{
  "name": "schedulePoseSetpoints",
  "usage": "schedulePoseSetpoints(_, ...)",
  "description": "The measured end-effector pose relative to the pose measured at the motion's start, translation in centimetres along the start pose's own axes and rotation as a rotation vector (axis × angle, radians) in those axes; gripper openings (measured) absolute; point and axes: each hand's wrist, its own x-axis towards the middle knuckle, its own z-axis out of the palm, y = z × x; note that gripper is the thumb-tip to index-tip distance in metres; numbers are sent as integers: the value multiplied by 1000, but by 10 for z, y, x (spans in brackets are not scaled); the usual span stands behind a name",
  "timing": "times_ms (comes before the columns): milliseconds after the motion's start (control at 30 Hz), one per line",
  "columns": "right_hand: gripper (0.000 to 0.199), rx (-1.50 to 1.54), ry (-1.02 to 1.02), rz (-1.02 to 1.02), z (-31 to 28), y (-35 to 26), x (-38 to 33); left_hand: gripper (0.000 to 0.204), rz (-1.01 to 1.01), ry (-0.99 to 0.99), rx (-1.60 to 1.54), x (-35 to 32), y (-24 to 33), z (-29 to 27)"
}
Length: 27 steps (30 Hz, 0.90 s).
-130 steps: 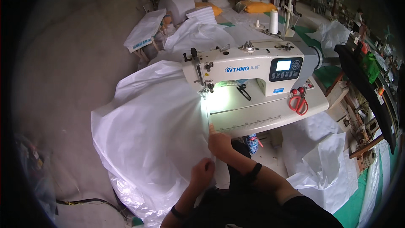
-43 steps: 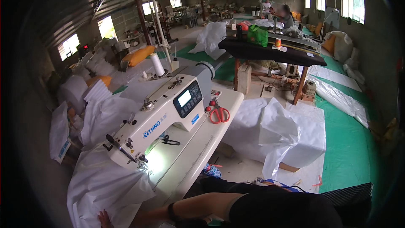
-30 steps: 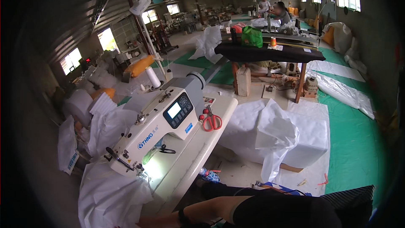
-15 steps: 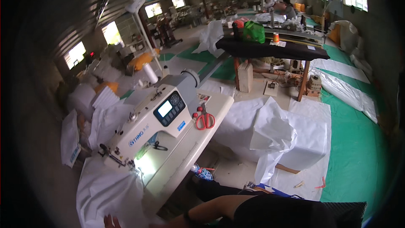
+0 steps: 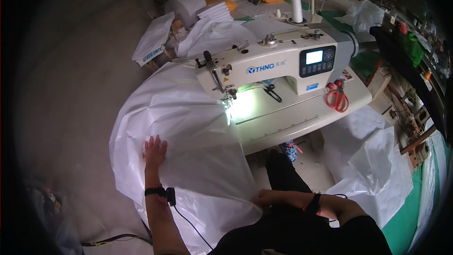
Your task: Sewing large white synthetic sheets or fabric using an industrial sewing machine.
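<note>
A large sheet of white plastic fabric (image 5: 188,127) hangs off the left end of the sewing table and runs under the needle of a white industrial sewing machine (image 5: 273,63). My left hand (image 5: 154,150) lies flat on the fabric with its fingers spread, well left of the needle. Close to my lap, my right hand (image 5: 265,198) grips the fabric's lower right edge. A wrist band with a cable sits on my left forearm.
Red-handled scissors (image 5: 336,97) lie on the white table (image 5: 302,123) right of the machine. More white fabric (image 5: 373,160) is heaped on the floor at the right. Stacks and rolls of white material (image 5: 207,14) stand behind the machine. A dark bench (image 5: 406,61) runs along the right.
The view has swung from the room on the right back down onto the machine. My left hand now rests spread on the fabric and my right hand has come to its near edge.
</note>
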Motion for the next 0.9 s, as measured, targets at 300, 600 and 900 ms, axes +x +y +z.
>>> schedulePoseSetpoints(300,37,90,-109,41,24,-21,31,32,72,-356,6,54,-28,-17)
schedulePoseSetpoints(600,40,266,292,-204,4,-23,32,14,-101,420,-585,-51,188,-183)
schedulePoseSetpoints(900,34,333,412,-252,18,-15,35,20,-193,183,-428,-60,233,-158)
